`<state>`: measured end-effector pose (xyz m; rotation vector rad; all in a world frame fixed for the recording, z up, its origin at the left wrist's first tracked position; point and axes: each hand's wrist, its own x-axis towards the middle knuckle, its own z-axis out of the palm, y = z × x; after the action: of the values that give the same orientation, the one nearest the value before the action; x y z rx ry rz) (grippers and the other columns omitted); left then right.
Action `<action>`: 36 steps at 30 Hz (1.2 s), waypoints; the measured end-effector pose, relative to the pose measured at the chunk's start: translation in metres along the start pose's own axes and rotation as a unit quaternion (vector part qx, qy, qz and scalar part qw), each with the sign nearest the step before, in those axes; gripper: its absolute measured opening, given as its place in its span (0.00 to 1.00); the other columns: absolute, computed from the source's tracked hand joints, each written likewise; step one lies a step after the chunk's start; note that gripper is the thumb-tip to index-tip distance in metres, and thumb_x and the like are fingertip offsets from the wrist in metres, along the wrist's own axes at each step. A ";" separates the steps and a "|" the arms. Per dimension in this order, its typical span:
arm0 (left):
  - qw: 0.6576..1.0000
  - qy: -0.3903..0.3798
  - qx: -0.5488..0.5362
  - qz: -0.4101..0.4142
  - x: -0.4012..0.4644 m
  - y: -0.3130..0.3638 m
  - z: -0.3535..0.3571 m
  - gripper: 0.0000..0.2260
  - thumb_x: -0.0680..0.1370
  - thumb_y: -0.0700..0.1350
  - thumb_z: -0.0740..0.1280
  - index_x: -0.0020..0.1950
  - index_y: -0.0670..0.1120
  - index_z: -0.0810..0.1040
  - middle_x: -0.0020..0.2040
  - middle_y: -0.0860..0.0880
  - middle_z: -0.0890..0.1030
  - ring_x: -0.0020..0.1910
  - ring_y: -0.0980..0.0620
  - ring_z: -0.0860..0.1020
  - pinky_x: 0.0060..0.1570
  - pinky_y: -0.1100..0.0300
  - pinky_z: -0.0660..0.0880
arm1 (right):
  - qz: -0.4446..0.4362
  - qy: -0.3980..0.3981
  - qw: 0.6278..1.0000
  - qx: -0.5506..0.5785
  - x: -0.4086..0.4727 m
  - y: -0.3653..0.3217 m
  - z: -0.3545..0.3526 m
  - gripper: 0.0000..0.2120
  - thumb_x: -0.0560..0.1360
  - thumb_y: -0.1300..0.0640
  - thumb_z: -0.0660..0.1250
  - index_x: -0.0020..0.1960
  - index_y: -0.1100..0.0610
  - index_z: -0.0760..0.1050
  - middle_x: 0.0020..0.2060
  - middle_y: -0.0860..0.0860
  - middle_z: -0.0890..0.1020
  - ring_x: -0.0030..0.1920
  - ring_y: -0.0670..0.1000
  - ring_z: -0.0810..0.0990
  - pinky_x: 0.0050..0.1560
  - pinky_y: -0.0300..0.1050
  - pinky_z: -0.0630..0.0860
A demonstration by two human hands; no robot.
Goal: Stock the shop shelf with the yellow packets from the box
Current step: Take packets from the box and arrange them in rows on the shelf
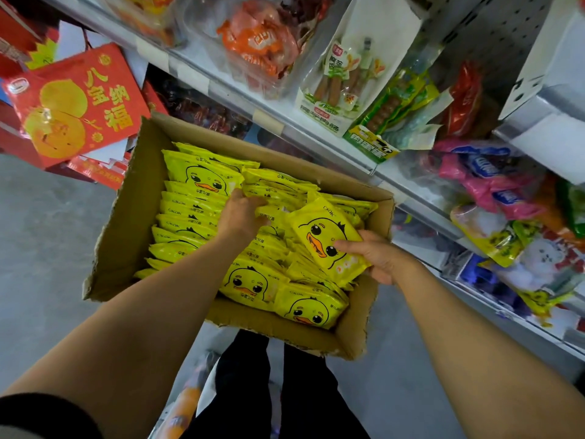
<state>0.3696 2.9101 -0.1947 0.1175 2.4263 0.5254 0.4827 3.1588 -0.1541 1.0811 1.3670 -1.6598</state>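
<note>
- Both bare forearms reach down and forward into an open brown cardboard box [133,217] standing on the floor beside the white metal shop shelf [345,144]
- The left hand [242,213] lies palm down on the glossy yellow duck-face packets [196,201] filling the box; its fingers [253,201] curl into the middle rows, but whether they pinch a packet I cannot tell
- The right hand [380,258] holds one tilted yellow packet [329,239] over the box's right side, thumb pressed on the duck's face, other fingers underneath
- Packets read "GKOK"; the red carton [79,103] at upper left bears gold Chinese characters
</note>
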 end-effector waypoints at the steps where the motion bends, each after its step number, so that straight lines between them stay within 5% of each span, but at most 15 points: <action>1: 1.000 0.006 0.012 -0.012 -0.003 0.001 -0.002 0.22 0.73 0.54 0.74 0.66 0.54 0.78 0.63 0.43 0.71 0.61 0.41 0.75 0.56 0.49 0.75 | 0.000 -0.002 1.000 0.004 -0.002 0.001 -0.001 0.20 0.72 0.61 0.74 0.63 0.55 0.76 0.56 0.56 0.84 0.56 0.59 0.83 0.54 0.54 0.80; 7: 0.991 0.044 0.121 -0.024 -0.019 -0.005 -0.025 0.25 0.73 0.67 0.64 0.55 0.48 0.83 0.58 0.45 0.78 0.63 0.41 0.69 0.53 0.50 0.71 | -0.024 0.024 0.998 0.059 -0.016 0.003 0.003 0.18 0.72 0.62 0.73 0.61 0.57 0.78 0.53 0.57 0.85 0.51 0.58 0.85 0.49 0.52 0.81; 10: 0.999 0.031 -0.005 -0.034 -0.027 -0.009 -0.033 0.24 0.73 0.64 0.67 0.36 0.42 0.78 0.45 0.42 0.78 0.53 0.38 0.76 0.45 0.54 0.69 | -0.037 0.042 0.995 0.080 -0.026 0.004 0.009 0.17 0.71 0.62 0.74 0.59 0.56 0.78 0.51 0.57 0.86 0.48 0.57 0.85 0.50 0.52 0.81; 11: 0.996 0.010 -0.077 -0.049 -0.032 -0.007 -0.035 0.22 0.74 0.61 0.68 0.39 0.41 0.78 0.44 0.41 0.78 0.51 0.38 0.78 0.43 0.55 0.69 | -0.039 0.046 0.995 0.083 -0.029 0.004 0.011 0.18 0.70 0.62 0.74 0.59 0.57 0.78 0.51 0.57 0.86 0.48 0.57 0.85 0.52 0.54 0.81; 13: 0.985 -0.019 -0.162 -0.058 -0.044 -0.001 -0.042 0.24 0.77 0.58 0.67 0.59 0.39 0.78 0.55 0.38 0.80 0.59 0.38 0.77 0.52 0.53 0.74 | -0.041 0.054 0.994 0.084 -0.036 0.005 0.016 0.22 0.68 0.60 0.76 0.61 0.58 0.79 0.52 0.57 0.85 0.51 0.59 0.85 0.57 0.60 0.79; 16: 0.977 -0.027 -0.205 -0.054 -0.063 0.011 -0.055 0.29 0.81 0.56 0.62 0.75 0.39 0.64 0.72 0.37 0.69 0.72 0.39 0.67 0.67 0.48 0.65 | -0.049 0.059 0.993 0.087 -0.050 0.002 0.024 0.31 0.61 0.56 0.78 0.63 0.57 0.77 0.52 0.57 0.85 0.54 0.61 0.84 0.62 0.65 0.75; 20: 0.946 -0.054 -0.316 -0.050 -0.087 0.023 -0.075 0.30 0.80 0.57 0.62 0.76 0.41 0.62 0.74 0.41 0.66 0.72 0.43 0.66 0.65 0.51 0.66 | -0.067 0.072 0.990 0.102 -0.070 -0.003 0.031 0.33 0.59 0.54 0.80 0.63 0.55 0.77 0.52 0.55 0.86 0.54 0.60 0.84 0.64 0.64 0.74; 24: 0.895 -0.097 -0.431 -0.061 -0.108 0.041 -0.098 0.34 0.76 0.58 0.69 0.76 0.46 0.61 0.73 0.49 0.67 0.67 0.50 0.69 0.51 0.54 0.71 | -0.098 0.064 0.987 0.111 -0.096 -0.013 0.035 0.34 0.59 0.54 0.80 0.64 0.56 0.77 0.52 0.56 0.86 0.55 0.60 0.84 0.64 0.65 0.74; 27: 0.874 -0.127 -0.468 -0.044 -0.130 0.064 -0.121 0.10 0.77 0.48 0.70 0.56 0.52 0.73 0.49 0.56 0.78 0.42 0.61 0.75 0.46 0.60 0.69 | -0.126 0.062 0.983 0.116 -0.117 -0.027 0.036 0.34 0.59 0.55 0.79 0.64 0.59 0.77 0.53 0.58 0.85 0.54 0.61 0.83 0.62 0.64 0.76; 29: 0.876 -0.128 -0.465 -0.016 -0.137 0.073 -0.130 0.06 0.76 0.47 0.72 0.51 0.52 0.78 0.50 0.54 0.83 0.44 0.58 0.80 0.46 0.60 0.72 | -0.150 0.049 0.981 0.111 -0.132 -0.037 0.032 0.31 0.61 0.55 0.79 0.63 0.58 0.78 0.52 0.59 0.85 0.50 0.59 0.85 0.54 0.59 0.81; 32: 0.864 -0.124 -0.487 0.024 -0.151 0.090 -0.144 0.21 0.67 0.53 0.79 0.57 0.49 0.81 0.55 0.46 0.84 0.55 0.46 0.82 0.59 0.46 0.76 | -0.190 0.023 0.977 0.090 -0.160 -0.052 0.020 0.24 0.64 0.58 0.76 0.59 0.59 0.79 0.49 0.59 0.86 0.42 0.56 0.86 0.40 0.52 0.83; 36: 0.848 -0.118 -0.513 0.059 -0.184 0.131 -0.160 0.18 0.70 0.44 0.76 0.59 0.45 0.80 0.55 0.42 0.84 0.54 0.42 0.83 0.58 0.39 0.76 | -0.245 -0.019 0.967 0.058 -0.197 -0.062 -0.012 0.29 0.64 0.61 0.76 0.65 0.58 0.75 0.56 0.60 0.84 0.50 0.59 0.85 0.45 0.54 0.83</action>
<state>0.4105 2.9363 0.0782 -0.1237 1.6252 1.6686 0.5056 3.1853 0.0495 0.8046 1.6184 -2.1244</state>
